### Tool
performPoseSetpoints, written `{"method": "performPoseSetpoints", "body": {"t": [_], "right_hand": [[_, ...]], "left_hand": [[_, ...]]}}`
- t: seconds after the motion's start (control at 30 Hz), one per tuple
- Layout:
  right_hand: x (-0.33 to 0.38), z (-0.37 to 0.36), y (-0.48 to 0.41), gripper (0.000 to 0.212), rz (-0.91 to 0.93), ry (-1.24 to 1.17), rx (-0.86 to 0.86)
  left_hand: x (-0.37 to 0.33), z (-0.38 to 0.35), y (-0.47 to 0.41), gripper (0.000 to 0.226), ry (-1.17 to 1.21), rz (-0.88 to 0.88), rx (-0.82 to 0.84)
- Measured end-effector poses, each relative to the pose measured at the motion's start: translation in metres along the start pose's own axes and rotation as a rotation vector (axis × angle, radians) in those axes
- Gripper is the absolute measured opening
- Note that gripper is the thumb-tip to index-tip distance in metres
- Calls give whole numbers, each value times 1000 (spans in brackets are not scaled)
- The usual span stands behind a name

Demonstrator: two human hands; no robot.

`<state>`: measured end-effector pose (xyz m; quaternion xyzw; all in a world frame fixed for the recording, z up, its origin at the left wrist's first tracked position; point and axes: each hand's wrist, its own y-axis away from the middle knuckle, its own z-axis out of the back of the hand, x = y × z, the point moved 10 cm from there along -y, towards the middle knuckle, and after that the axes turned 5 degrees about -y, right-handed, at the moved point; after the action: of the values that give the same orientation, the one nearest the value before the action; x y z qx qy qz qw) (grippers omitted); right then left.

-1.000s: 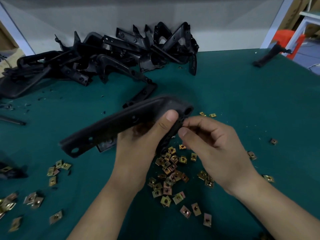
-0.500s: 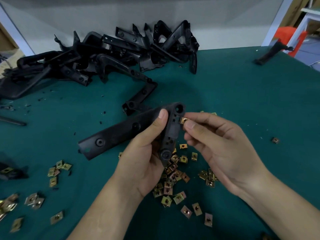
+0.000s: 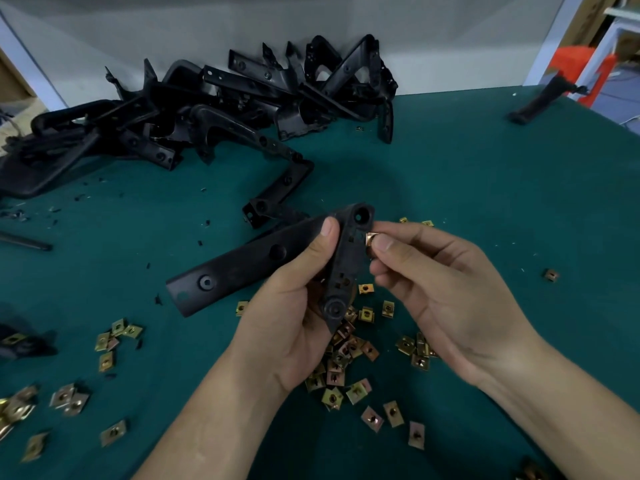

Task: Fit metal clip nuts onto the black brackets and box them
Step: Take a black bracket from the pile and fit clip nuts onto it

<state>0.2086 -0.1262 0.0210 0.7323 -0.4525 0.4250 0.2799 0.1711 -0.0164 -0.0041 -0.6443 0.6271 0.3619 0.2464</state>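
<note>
Well, what lies nearest on your feed? (colleague)

Foreground: loose clip nuts (image 3: 346, 355) lie scattered on the green table (image 3: 485, 188), thickest just beneath the two wrists as I see them. A smaller scatter (image 3: 117, 337) lies to the left. (operator)

And the hands? (colleague)

Middle ground: the left hand (image 3: 291, 327) grasps a black bracket (image 3: 249, 268) clear of the table. Its fingers are wrapped behind the short arm and its thumb is pressed on the front near the corner, while the long arm runs out to the left. The right hand (image 3: 443, 299) pinches one clip nut (image 3: 371, 239) between thumb and forefinger. It holds the nut against the right edge of the short arm, just below the round hole at the corner. I cannot tell whether the nut is seated on that edge. (operator)

Beyond? (colleague)

Background: a heap of black brackets (image 3: 242, 98) lies against the white wall (image 3: 450, 36). A single bracket (image 3: 540, 102) lies well apart at the table's far right edge, with an orange stool (image 3: 575, 60) behind it. (operator)
</note>
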Motion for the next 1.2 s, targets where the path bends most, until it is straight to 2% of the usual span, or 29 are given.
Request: {"method": "performPoseSetpoints", "body": {"t": [0.13, 0.3, 0.53, 0.73, 0.97, 1.07, 1.2], "right_hand": [[-7, -1, 0, 24, -60, -96, 4], [-3, -1, 0, 29, -60, -35, 15], [-9, -1, 0, 28, -180, -45, 46], [-10, -5, 0, 23, -255, -83, 113], [-5, 2, 1, 15, -211, 85, 94], [-9, 0, 3, 12, -223, 75, 86], [-12, 3, 3, 15, -213, 49, 47]], "left_hand": [[3, 0, 0, 27, 49, 20, -22], [5, 1, 1, 29, 45, 28, -25], [4, -1, 1, 22, 6, 29, 21], [6, -1, 1, 31, 48, 75, 32], [11, -3, 4, 20, -46, 135, 60], [13, -8, 6, 20, -34, 156, 98], [12, -4, 3, 22, -28, 108, 68]]}}
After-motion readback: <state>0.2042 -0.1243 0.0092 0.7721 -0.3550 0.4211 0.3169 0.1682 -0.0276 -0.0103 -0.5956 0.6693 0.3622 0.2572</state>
